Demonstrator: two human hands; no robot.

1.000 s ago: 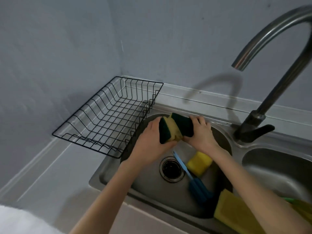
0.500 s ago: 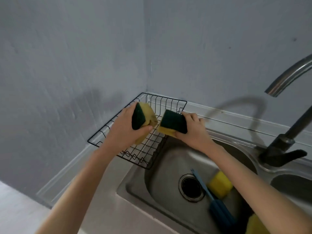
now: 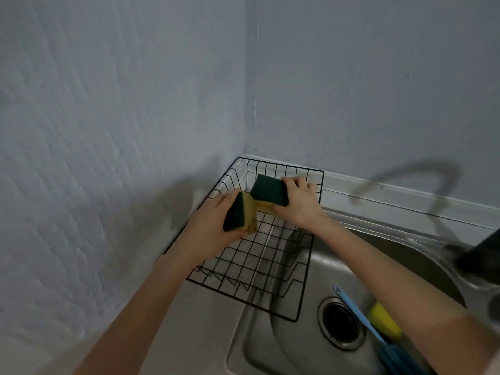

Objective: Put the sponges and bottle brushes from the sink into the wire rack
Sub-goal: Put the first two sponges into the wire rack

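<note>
Holding two sponges over the rack [image 3: 273, 261], one in each hand. Left hand [image 3: 208, 226] wrapped round a sponge [image 3: 240, 216], thumb under, fingers hidden behind, green side facing the sink [image 3: 303, 269]. Right hand [image 3: 297, 201] pinching the other sponge [image 3: 269, 192] at its end, green side up, yellow side down. Corners of the two sponges touching or nearly so, above the far half of the rack. Not yet set down, from the look of it; cannot tell for sure how high above the wires.

Step in hand, as a guess: putting these first two sponges in. Next move: lowering both hands a little and letting go, flat on the wires, clear of the rack's rim, so nothing tips back out.

More to fetch after that. Down in the sink, to the right of the rack: a blue brush [image 3: 378, 328] lying slantwise past the drain [image 3: 342, 323], and a yellow sponge [image 3: 385, 319] just beside it, partly hidden by the right arm.

Rack black and thin-wired, tucked in the corner, its right edge hanging over the sink's rim. Nothing resting on its wires that shows. Under the rack, a pale grey counter [image 3: 205, 328]. Behind the rack, two bare grey-blue walls [image 3: 121, 104] meeting. Right of the rack, on the back wall, a curved shadow of a tap [image 3: 405, 182]. Far right of the rack, a dark blurry shape [image 3: 484, 255], perhaps the tap's base.
</note>
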